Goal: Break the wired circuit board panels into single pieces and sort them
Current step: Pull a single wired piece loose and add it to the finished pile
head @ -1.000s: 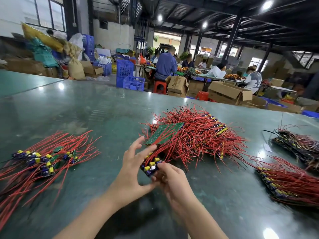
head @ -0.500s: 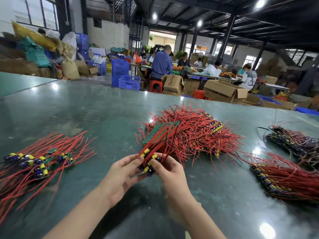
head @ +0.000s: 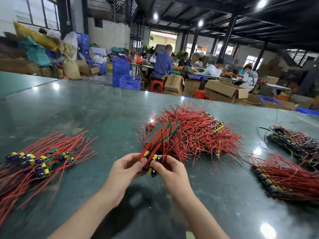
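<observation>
I hold a short strip of small green circuit boards with yellow and purple parts and red wires (head: 151, 163) between both hands, above the near middle of the glossy dark green table (head: 86, 107). My left hand (head: 125, 167) pinches its left end, my right hand (head: 170, 169) its right end, fingers curled tight. The strip's long axis runs left to right between my grips, wires fanning far. The pile of separated single boards (head: 38, 161) lies to the left, nearer my left hand; the big tangled heap of unbroken red-wired panels (head: 195, 131) lies just beyond. Cardboard boxes (head: 224, 91) and seated workers fill the room behind.

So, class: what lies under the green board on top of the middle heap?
Under the green board lies the heap of red-wired panels on the table. Red wires cross its face. What lies directly beneath is covered.
</observation>
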A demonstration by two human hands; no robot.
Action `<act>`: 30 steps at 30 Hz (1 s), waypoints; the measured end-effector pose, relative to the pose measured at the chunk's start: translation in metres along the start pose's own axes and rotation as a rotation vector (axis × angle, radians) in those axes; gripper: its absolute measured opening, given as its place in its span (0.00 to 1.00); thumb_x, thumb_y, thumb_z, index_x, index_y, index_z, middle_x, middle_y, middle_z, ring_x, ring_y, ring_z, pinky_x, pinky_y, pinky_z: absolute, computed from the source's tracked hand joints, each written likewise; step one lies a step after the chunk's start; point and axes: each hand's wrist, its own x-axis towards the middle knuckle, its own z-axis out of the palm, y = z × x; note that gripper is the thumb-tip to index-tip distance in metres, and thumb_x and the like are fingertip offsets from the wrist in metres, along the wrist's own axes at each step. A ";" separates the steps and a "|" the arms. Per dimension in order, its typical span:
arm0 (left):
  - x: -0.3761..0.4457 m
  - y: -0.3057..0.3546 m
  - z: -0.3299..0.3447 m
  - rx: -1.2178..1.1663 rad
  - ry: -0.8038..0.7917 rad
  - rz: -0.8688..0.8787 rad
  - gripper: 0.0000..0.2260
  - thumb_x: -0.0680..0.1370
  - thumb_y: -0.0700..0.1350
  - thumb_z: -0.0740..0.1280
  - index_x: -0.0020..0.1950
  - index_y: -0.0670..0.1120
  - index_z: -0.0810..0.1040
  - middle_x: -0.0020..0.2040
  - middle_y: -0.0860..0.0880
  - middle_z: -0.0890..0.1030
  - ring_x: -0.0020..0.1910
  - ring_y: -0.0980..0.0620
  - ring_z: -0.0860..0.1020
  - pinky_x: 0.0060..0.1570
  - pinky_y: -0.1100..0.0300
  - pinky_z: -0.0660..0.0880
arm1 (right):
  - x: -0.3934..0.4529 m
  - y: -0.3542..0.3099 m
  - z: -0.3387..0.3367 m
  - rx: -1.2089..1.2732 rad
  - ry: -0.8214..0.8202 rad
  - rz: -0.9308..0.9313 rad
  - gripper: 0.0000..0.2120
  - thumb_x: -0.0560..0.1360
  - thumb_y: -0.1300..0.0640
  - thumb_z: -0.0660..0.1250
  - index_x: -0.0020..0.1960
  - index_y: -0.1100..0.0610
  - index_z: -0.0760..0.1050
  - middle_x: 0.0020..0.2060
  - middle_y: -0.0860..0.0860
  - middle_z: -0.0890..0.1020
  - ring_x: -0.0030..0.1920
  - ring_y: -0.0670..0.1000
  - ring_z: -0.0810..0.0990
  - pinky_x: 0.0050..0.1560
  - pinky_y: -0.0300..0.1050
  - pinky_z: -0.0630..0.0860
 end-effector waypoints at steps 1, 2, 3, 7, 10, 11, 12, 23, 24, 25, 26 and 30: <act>0.000 0.000 0.000 0.000 -0.005 0.006 0.11 0.69 0.45 0.69 0.49 0.42 0.82 0.45 0.44 0.85 0.43 0.51 0.82 0.47 0.59 0.81 | 0.000 -0.001 0.000 -0.013 -0.002 -0.006 0.03 0.73 0.61 0.71 0.45 0.61 0.81 0.41 0.58 0.85 0.39 0.47 0.78 0.45 0.47 0.77; 0.001 0.000 0.000 0.005 -0.008 0.012 0.11 0.70 0.45 0.68 0.49 0.42 0.82 0.45 0.43 0.85 0.43 0.51 0.82 0.47 0.59 0.80 | 0.000 -0.001 0.000 -0.029 -0.002 -0.013 0.02 0.73 0.61 0.71 0.44 0.61 0.80 0.39 0.56 0.84 0.38 0.46 0.78 0.45 0.46 0.76; 0.002 0.000 -0.001 0.019 -0.009 0.016 0.10 0.71 0.44 0.68 0.49 0.42 0.82 0.46 0.43 0.85 0.44 0.51 0.82 0.47 0.58 0.80 | 0.000 -0.002 -0.001 -0.046 -0.003 -0.024 0.02 0.73 0.62 0.71 0.43 0.60 0.80 0.37 0.53 0.84 0.37 0.45 0.78 0.43 0.43 0.76; 0.003 -0.002 0.001 0.109 -0.027 0.019 0.06 0.77 0.38 0.65 0.50 0.42 0.82 0.46 0.44 0.85 0.44 0.52 0.82 0.46 0.61 0.80 | 0.000 -0.002 -0.003 -0.171 -0.025 -0.061 0.04 0.73 0.62 0.70 0.40 0.56 0.79 0.33 0.47 0.82 0.32 0.40 0.76 0.37 0.33 0.73; 0.002 -0.002 -0.001 0.168 -0.058 0.035 0.06 0.77 0.37 0.65 0.50 0.42 0.81 0.46 0.43 0.85 0.43 0.51 0.82 0.46 0.61 0.80 | 0.001 -0.003 -0.005 -0.272 -0.024 -0.069 0.02 0.73 0.60 0.71 0.43 0.59 0.80 0.37 0.52 0.84 0.35 0.42 0.77 0.40 0.38 0.74; 0.002 -0.002 -0.002 0.185 -0.057 0.039 0.06 0.76 0.37 0.66 0.49 0.43 0.82 0.45 0.44 0.85 0.42 0.51 0.82 0.45 0.61 0.80 | 0.001 -0.002 -0.005 -0.289 -0.029 -0.064 0.02 0.73 0.60 0.71 0.43 0.59 0.80 0.37 0.51 0.84 0.35 0.43 0.77 0.40 0.39 0.75; 0.002 -0.002 -0.002 0.191 -0.057 0.037 0.06 0.76 0.37 0.66 0.49 0.44 0.82 0.44 0.45 0.85 0.41 0.52 0.82 0.45 0.62 0.79 | 0.001 -0.002 -0.005 -0.301 -0.038 -0.056 0.02 0.73 0.60 0.70 0.43 0.59 0.80 0.37 0.50 0.84 0.35 0.42 0.77 0.40 0.38 0.74; 0.003 0.001 -0.005 0.194 -0.078 -0.072 0.09 0.77 0.34 0.65 0.46 0.43 0.83 0.42 0.45 0.86 0.40 0.52 0.83 0.40 0.64 0.79 | 0.001 0.002 -0.003 -0.254 -0.072 0.039 0.08 0.73 0.61 0.70 0.39 0.50 0.79 0.35 0.46 0.83 0.35 0.39 0.77 0.42 0.37 0.76; 0.003 0.001 -0.004 0.204 -0.067 -0.059 0.09 0.77 0.33 0.64 0.45 0.43 0.83 0.41 0.46 0.85 0.38 0.53 0.82 0.38 0.65 0.78 | 0.001 0.001 -0.003 -0.258 -0.073 0.041 0.08 0.73 0.61 0.70 0.39 0.50 0.79 0.35 0.45 0.83 0.34 0.38 0.77 0.41 0.35 0.75; 0.003 0.000 -0.003 0.215 -0.046 -0.041 0.09 0.78 0.33 0.64 0.44 0.42 0.82 0.39 0.46 0.85 0.36 0.54 0.82 0.36 0.66 0.78 | 0.001 0.001 -0.003 -0.262 -0.078 0.041 0.08 0.73 0.61 0.70 0.39 0.50 0.79 0.35 0.45 0.83 0.34 0.38 0.77 0.40 0.34 0.75; 0.003 -0.002 -0.002 0.225 -0.021 -0.023 0.08 0.78 0.34 0.64 0.44 0.41 0.81 0.37 0.47 0.85 0.35 0.54 0.82 0.35 0.66 0.77 | 0.001 0.001 -0.003 -0.262 -0.086 0.041 0.07 0.73 0.61 0.70 0.39 0.50 0.79 0.35 0.46 0.83 0.35 0.39 0.77 0.40 0.35 0.75; 0.003 -0.006 -0.002 0.188 -0.013 -0.032 0.07 0.79 0.37 0.63 0.47 0.37 0.80 0.38 0.44 0.84 0.35 0.51 0.81 0.35 0.64 0.78 | 0.000 0.002 -0.001 -0.255 -0.078 0.044 0.07 0.73 0.61 0.70 0.39 0.51 0.80 0.34 0.47 0.83 0.34 0.41 0.78 0.39 0.35 0.76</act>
